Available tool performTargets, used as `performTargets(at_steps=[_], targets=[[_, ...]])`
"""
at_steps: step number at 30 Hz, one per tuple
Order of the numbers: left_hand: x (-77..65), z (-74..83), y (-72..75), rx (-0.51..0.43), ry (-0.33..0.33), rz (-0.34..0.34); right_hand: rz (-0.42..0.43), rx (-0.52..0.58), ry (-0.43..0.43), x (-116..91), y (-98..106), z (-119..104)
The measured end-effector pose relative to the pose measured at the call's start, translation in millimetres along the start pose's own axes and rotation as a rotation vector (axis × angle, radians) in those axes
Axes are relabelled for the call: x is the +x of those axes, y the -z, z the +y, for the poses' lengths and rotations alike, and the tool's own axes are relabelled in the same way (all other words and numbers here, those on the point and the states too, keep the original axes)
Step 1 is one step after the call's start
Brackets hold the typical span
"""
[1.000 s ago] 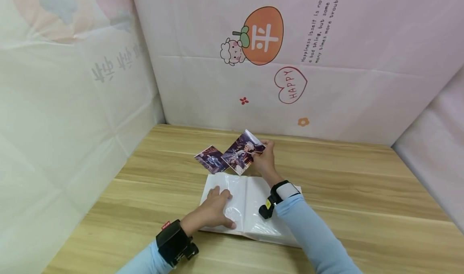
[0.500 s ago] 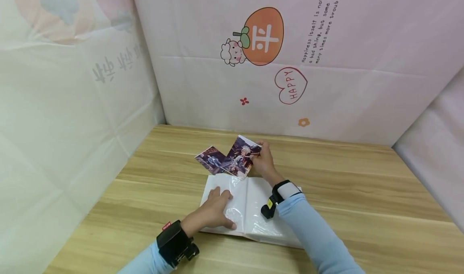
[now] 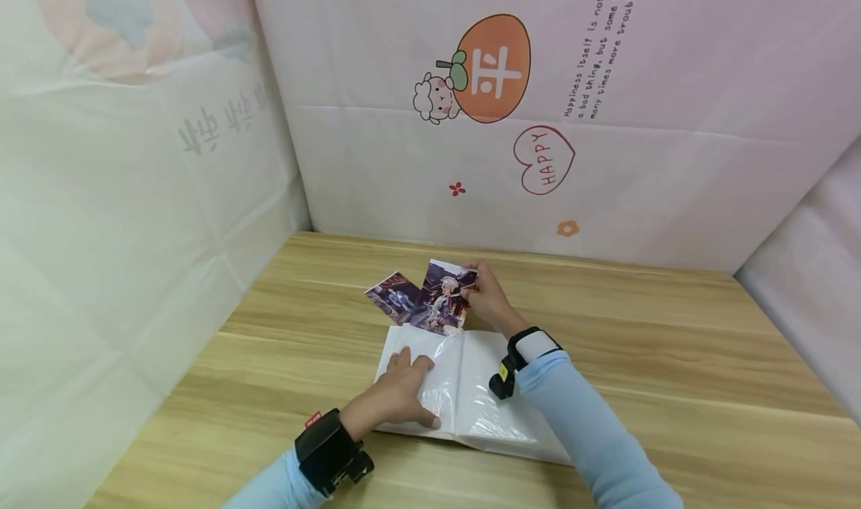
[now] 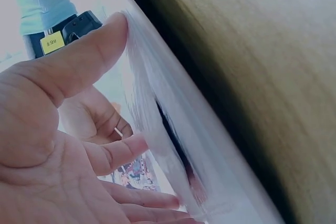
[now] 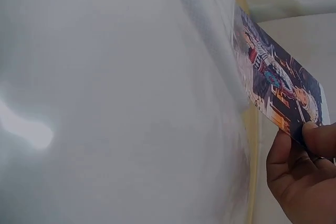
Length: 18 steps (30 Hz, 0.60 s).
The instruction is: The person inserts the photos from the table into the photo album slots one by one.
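An open photo album (image 3: pixel 487 412) with clear plastic pockets lies on the table. My left hand (image 3: pixel 397 397) rests on its left page, fingers and thumb spread. Between thumb and fingers, my right hand (image 3: pixel 489 300) pinches a photo (image 3: pixel 440 300) of a light-haired figure by its upper right corner. The photo's lower edge meets the top of the left page. In the right wrist view, the photo (image 5: pixel 281 80) overlaps the page's clear plastic at that end. From the left wrist view, the plastic pocket (image 4: pixel 152 114) bulges up a little beside my left fingertips.
A second photo (image 3: pixel 392 297) lies behind the album's left page, partly covered by the held one. The wooden table (image 3: pixel 673 359) ends at a printed cloth wall (image 3: pixel 377 173) at the back, with a cloth wall (image 3: pixel 134 232) on the left.
My right hand has brought the held photo left and down, turning it more upright, so its lower edge has come to the left page's top. My left hand stays in place.
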<state>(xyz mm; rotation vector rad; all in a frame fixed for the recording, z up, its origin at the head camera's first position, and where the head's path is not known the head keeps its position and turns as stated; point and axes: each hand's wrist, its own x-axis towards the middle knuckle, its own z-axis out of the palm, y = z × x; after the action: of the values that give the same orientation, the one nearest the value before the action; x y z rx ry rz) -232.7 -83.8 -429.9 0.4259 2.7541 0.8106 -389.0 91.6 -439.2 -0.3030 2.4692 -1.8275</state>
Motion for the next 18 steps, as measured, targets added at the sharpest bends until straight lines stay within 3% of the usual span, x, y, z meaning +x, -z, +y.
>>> performTargets(at_steps=[18], targets=[[-0.2,-3.7,0.0,-0.013,0.012,-0.020,-0.081,-0.046,0.030,-5.0,-4.4,-0.7]])
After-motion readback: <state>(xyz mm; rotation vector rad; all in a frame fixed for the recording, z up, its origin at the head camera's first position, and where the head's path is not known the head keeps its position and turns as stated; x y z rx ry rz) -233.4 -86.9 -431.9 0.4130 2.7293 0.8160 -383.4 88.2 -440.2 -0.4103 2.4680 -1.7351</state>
